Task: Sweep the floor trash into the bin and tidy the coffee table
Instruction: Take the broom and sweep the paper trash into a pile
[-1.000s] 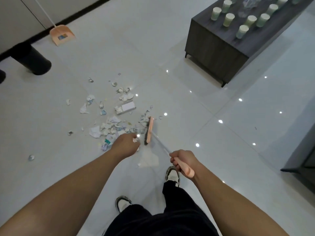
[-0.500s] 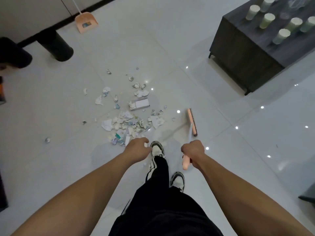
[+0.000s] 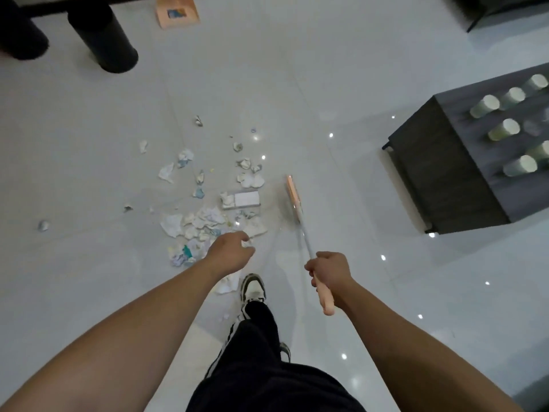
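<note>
A pile of torn paper scraps (image 3: 205, 221) and a small white box (image 3: 245, 199) lie on the pale tiled floor. My right hand (image 3: 328, 270) grips the pink handle of a broom whose pink head (image 3: 293, 195) rests on the floor just right of the box. My left hand (image 3: 233, 251) hovers over the pile's near edge, fingers loosely curled, holding nothing. A pink dustpan (image 3: 177, 11) leans at the far wall. A black cylindrical bin (image 3: 104, 40) stands at the far left.
The dark coffee table (image 3: 445, 173) with several pale green cups (image 3: 505, 130) stands at the right. A second black cylinder (image 3: 20, 37) sits at the far left. Stray scraps (image 3: 43, 225) lie left of the pile. My shoe (image 3: 252, 288) is near the pile.
The broom head has swung from inside the pile out to its right side and forward. The view has shifted, with the table sliding right and the bin nearer the top.
</note>
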